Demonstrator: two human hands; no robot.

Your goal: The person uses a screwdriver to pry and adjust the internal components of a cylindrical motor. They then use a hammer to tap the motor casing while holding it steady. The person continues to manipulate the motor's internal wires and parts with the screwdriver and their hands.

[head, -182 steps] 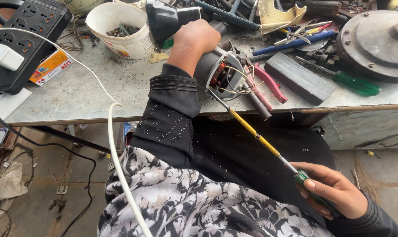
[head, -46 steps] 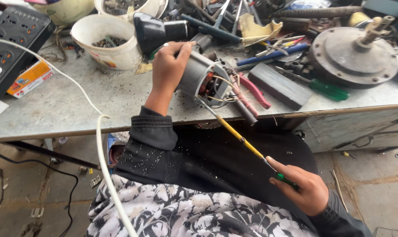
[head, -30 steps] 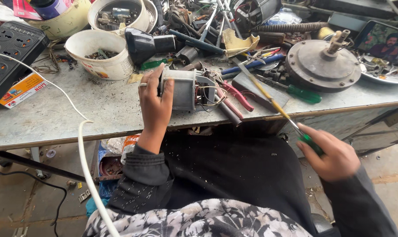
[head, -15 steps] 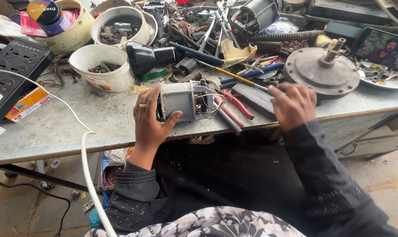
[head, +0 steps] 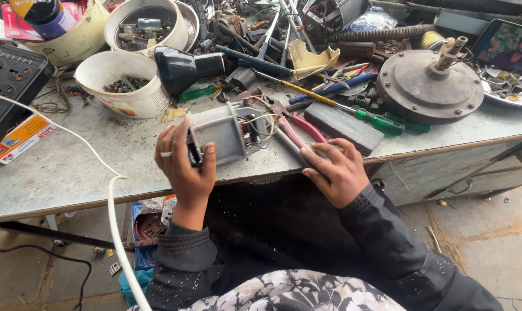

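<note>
Head view, landmark: small grey motor unit [head: 223,135], near the front edge of the desk [head: 65,173].
Left hand [head: 185,167]: closed around the motor unit's near end, thumb on its face, fingers behind; a ring shows on one finger.
Right hand [head: 333,170]: just right of the motor unit, fingers spread flat on the desk edge, touching the dark flat bar [head: 295,151]; holds nothing that I can see.
Step in hand: steadying and turning the motor unit for inspection, by my judgement; loose wires [head: 260,118] bunch at its right side.
Next move calls for: a firm left-hand hold and care not to snag those wires.
Right of motor unit: red-handled pliers [head: 300,124], grey block [head: 343,128], green-handled screwdriver [head: 379,122], round metal housing [head: 431,86] farther off.
Behind motor unit: dark funnel-shaped part [head: 183,66], white bowl of scrap [head: 123,83].
Left of motor unit: white cable [head: 88,155], black power strip [head: 7,86].
In the way: dense clutter behind and right.
</note>
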